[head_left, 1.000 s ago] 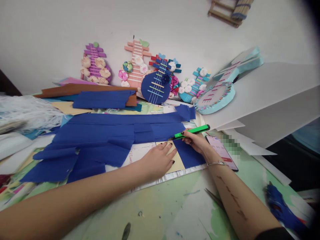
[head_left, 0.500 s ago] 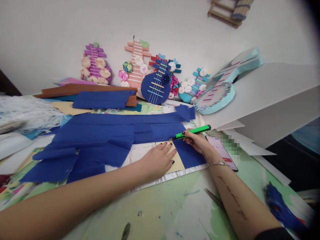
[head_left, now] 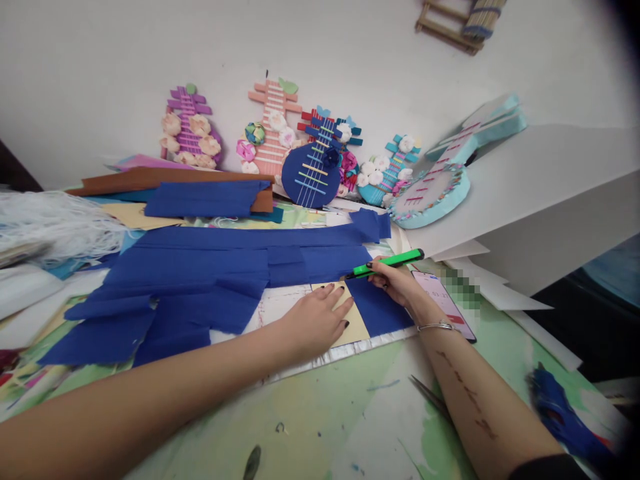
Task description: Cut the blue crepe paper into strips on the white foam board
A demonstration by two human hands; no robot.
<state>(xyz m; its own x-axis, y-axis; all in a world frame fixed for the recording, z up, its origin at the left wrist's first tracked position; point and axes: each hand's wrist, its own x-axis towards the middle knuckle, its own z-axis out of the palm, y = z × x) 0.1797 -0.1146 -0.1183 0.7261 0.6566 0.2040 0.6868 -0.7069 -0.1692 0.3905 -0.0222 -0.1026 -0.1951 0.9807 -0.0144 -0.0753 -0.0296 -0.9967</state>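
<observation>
On yellow card, one hand [head_left: 317, 320].

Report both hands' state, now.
Left hand: open, pressed flat on the pale yellow paper piece.
Right hand: closed around the green plastic cutter.

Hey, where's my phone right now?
In the head view, the phone lies on the green-and-white table surface, right of centre, just beyond your right wrist and its silver bracelet.
</observation>
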